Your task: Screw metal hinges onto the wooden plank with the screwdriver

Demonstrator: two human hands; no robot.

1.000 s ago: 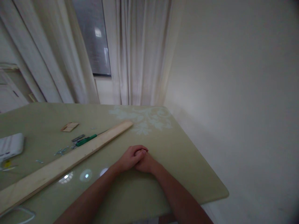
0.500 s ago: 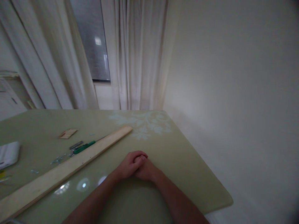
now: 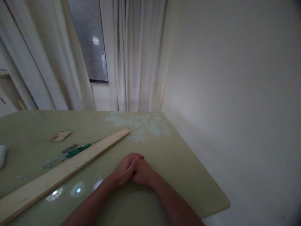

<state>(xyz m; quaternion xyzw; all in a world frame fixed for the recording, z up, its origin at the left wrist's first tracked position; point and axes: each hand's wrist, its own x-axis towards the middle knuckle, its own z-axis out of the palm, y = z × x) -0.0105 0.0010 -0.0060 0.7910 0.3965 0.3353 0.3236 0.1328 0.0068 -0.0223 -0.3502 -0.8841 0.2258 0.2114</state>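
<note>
wooden board [image 3: 63, 176] lies slantwise on the table [image 3: 188, 185], just left of the hands. left hand [image 3: 124, 171] is wrapped over right hand [image 3: 143, 172], can't tell the right's finger curl. green-handled tool [image 3: 78, 151] lies along the board's far edge.

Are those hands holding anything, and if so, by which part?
No held object shows: the left hand and the right hand are clasped together. Whether something small is hidden between them cannot be told.
</note>
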